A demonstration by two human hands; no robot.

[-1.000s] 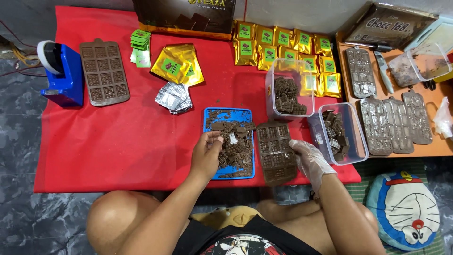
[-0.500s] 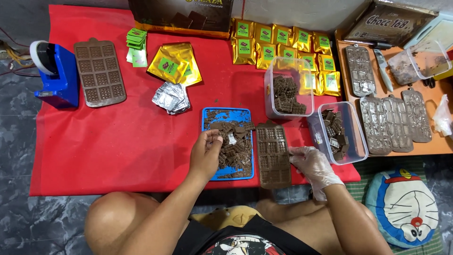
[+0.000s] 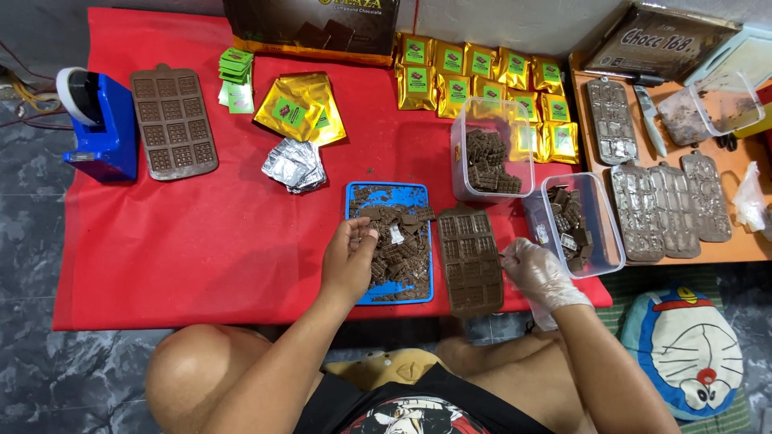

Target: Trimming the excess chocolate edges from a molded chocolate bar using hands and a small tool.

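Left hand (image 3: 350, 261) pinched what looked like a small brown chocolate piece (image 3: 371, 235) over the blue plastic tray (image 3: 388, 299) near the red cloth's (image 3: 201, 241) front edge, catching crumbs. Gloved right hand (image 3: 537, 273), fingers curled, steadied the brown silicone mould (image 3: 470, 261) beside it.

- The left hand (image 3: 351, 257) is reaching forward bare, fingers curled inward toward the thumb, palm turned to the right.
- The right hand (image 3: 540, 273) is wearing a thin clear glove, fingers bunching loosely and pointing left.
- Both forearms are extending forward from the body, elbows bent, left of a raised bare knee.
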